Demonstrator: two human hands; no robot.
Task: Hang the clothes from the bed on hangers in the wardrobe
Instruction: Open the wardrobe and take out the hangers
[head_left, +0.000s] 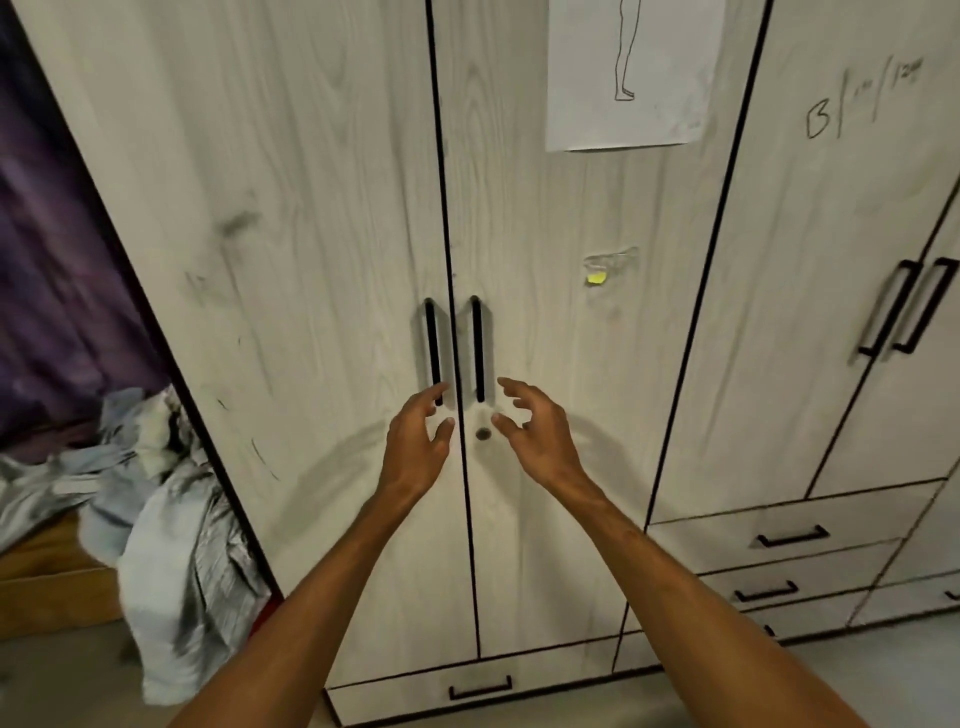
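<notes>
Filling the view, the wardrobe (311, 234) is standing with its doors closed. The clothes (171, 519) are lying heaped on the bed (47, 577), left of it. The left hand (415, 441) and right hand (537, 431) are hovering with fingers spread, holding nothing, by the two black handles (477, 348).

Single head-worn wide-angle view, looking forward and slightly down, close to the wardrobe (311, 260) doors that fill most of the frame, bed (47, 587) at the left margin, floor (62, 680) along the bottom
</notes>
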